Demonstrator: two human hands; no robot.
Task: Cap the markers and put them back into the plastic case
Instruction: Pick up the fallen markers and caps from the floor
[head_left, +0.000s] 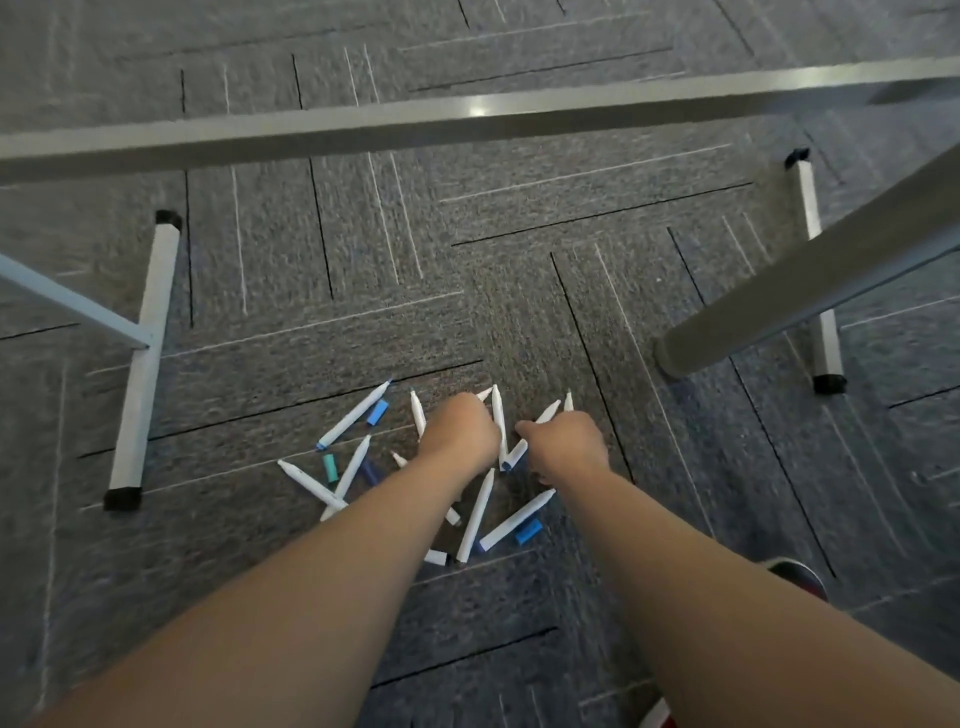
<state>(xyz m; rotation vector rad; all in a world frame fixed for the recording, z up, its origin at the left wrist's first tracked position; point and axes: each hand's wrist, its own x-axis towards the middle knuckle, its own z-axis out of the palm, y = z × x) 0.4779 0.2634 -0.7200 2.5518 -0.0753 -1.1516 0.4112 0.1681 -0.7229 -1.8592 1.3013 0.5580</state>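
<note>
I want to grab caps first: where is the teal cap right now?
Head view: the teal cap lies on the carpet, left of the left hand, beside two crossed markers and just below the marker with the light blue end.

White-barrelled markers (353, 415) are lying uncapped and scattered flat on the carpeted floor (519, 312), most of them pointing their tips away. Two at the left are crossing each other. Loose caps are lying among them: a blue cap (377, 412) just beside the far-left marker, a teal cap (330, 467), a dark blue cap (370, 470), and a second blue cap (529, 531) beside the nearest marker.
</note>
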